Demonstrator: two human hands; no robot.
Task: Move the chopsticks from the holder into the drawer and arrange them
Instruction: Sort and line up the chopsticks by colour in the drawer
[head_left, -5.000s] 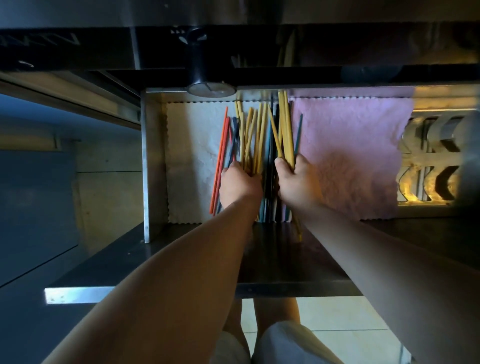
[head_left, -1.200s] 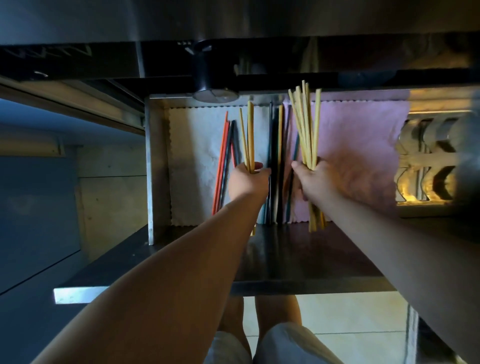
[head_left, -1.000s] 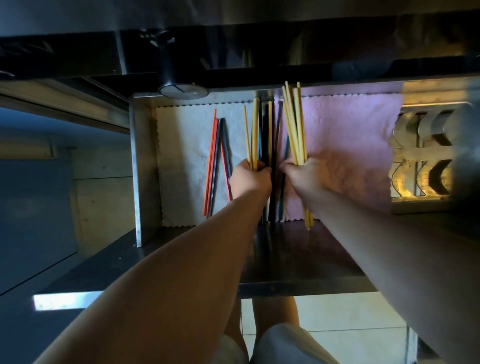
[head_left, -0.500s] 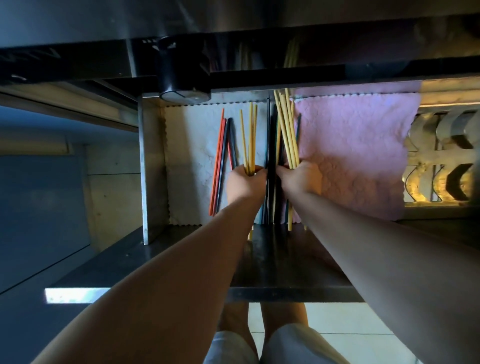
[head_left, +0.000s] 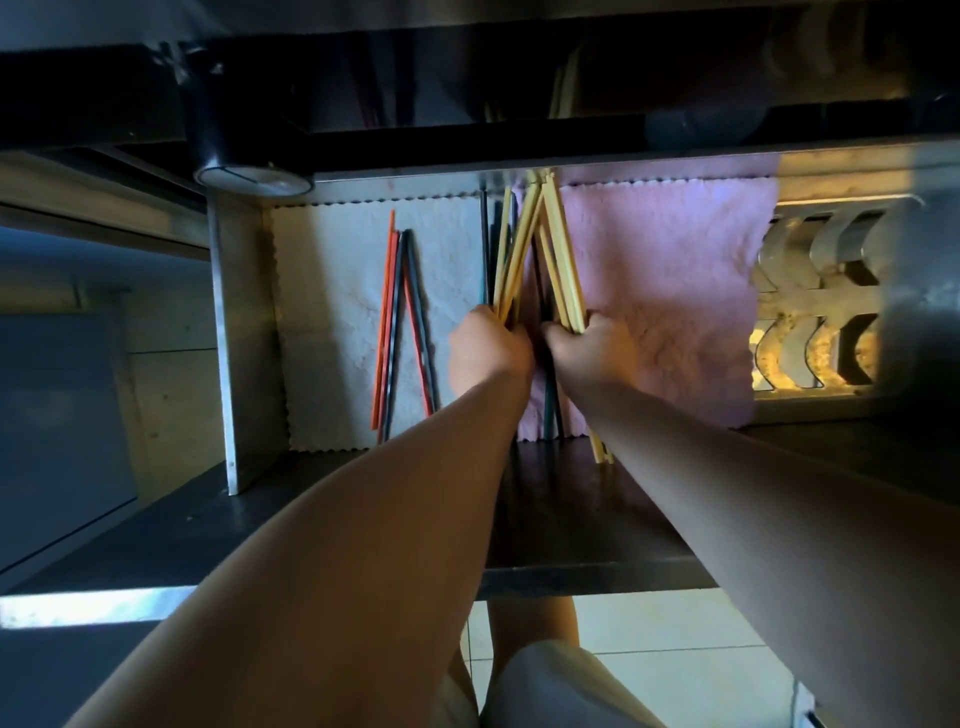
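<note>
Both bundles of yellow chopsticks (head_left: 514, 265) have tilted inward since half a second ago, tips meeting at centre top by the far edge of the drawer (head_left: 244, 338); left hand (head_left: 491, 348) and right hand (head_left: 589, 351) each grip one, the pink cloth (head_left: 675, 291) spreading wide to the right

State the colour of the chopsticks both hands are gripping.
Yellow: the chopsticks gripped by the left hand and right hand, seen in the head view.

There are yellow chopsticks (head_left: 565, 275), orange-red chopsticks (head_left: 383, 322) and dark grey chopsticks (head_left: 415, 280). The 2 cloths have wavy edges: 1 white cloth (head_left: 332, 291), 1 pink cloth (head_left: 670, 291). The drawer wall (head_left: 244, 338) is silver.
</note>
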